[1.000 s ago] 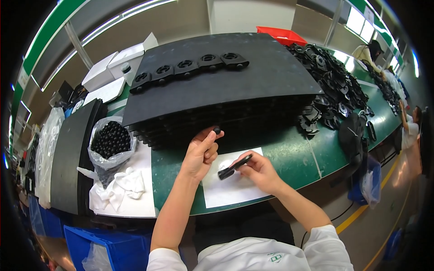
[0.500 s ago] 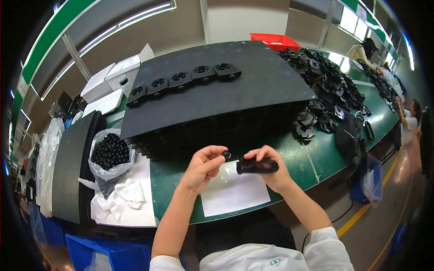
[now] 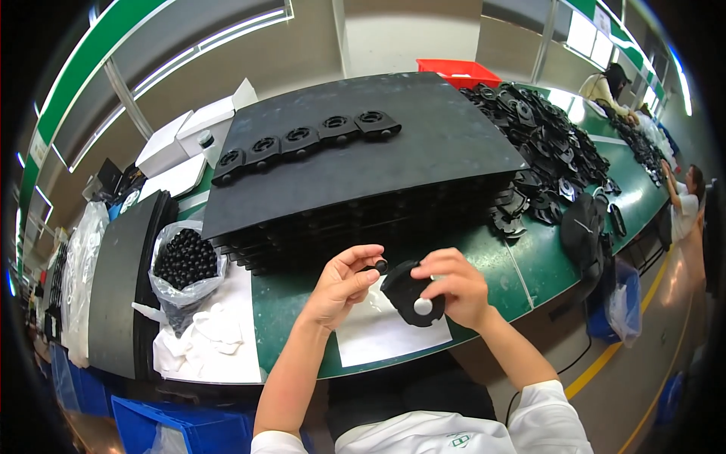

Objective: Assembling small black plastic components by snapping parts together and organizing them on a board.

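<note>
Turned since half a second ago: black plastic part (image 3: 411, 293) now shows its underside with a round white disc (image 3: 423, 306) facing up, where earlier it lay edge-on between the hands. Raised over a white paper sheet (image 3: 382, 337) on the green table (image 3: 529, 261), just in front of the stacked black trays (image 3: 363, 163).

Right hand (image 3: 454, 287): fingers curled and clamped around the black plastic part, thumb near the white disc. Left hand (image 3: 340, 284): thumb and forefinger pinched together on a small black ring (image 3: 380, 265), held just beside the top edge of the part, touching or nearly so; cannot tell which.

On top of the tray stack: a row of five black housings (image 3: 302, 138) with round openings. Right of the stack: a loose heap of similar black parts (image 3: 548, 155) spread along the table. Left of the hands: a clear plastic bag of small black round pieces (image 3: 184, 261), open at the top, resting on white cloth or paper (image 3: 204, 340). Farther left: a black tray stood on edge (image 3: 125, 284) and white cardboard boxes (image 3: 185, 140). Behind the stack: a red bin (image 3: 457, 72). Below the table edge: blue crates (image 3: 181, 427). At far right: two other people (image 3: 684, 204) at the same long table, well apart from these hands.
</note>
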Motion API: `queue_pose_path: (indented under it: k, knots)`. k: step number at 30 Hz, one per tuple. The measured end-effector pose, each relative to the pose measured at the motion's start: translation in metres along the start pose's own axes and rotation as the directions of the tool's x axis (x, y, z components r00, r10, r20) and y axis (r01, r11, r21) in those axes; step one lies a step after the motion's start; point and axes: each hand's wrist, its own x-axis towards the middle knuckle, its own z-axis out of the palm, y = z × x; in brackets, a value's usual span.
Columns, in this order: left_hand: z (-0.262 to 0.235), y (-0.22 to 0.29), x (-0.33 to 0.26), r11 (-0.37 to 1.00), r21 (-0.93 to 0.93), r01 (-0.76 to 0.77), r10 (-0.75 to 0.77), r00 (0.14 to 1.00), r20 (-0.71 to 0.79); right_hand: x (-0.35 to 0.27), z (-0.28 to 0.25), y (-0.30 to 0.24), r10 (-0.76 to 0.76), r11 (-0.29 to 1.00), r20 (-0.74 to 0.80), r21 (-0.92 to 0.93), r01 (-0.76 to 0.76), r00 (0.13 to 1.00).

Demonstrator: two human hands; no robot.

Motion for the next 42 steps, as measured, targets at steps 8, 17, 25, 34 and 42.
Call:
queue_pose_path:
  k: [8,17,25,34,42]
  knots:
    - [-0.003,-0.004,0.001,0.999,0.044,0.004,-0.004,1.000,0.001,-0.011,0.023,0.012,0.726,0.248,0.205,0.812,-0.528,0.656]
    - [-0.004,-0.006,0.001,0.994,0.107,-0.006,0.006,1.000,0.004,-0.008,0.028,0.009,0.765,0.121,0.270,0.832,-0.541,0.585]
    - [0.001,-0.010,0.002,0.956,0.273,-0.111,0.131,0.990,-0.055,-0.007,0.028,0.005,0.775,0.092,0.294,0.822,-0.561,0.559]
    - [0.004,-0.011,0.005,0.878,0.436,-0.195,0.252,0.965,-0.075,0.024,0.000,-0.002,0.620,0.493,0.266,0.601,-0.629,0.739]
    - [-0.001,-0.003,0.004,0.997,0.063,0.052,-0.047,0.996,-0.081,0.135,-0.053,0.048,0.416,0.909,-0.223,0.111,-0.401,0.882]
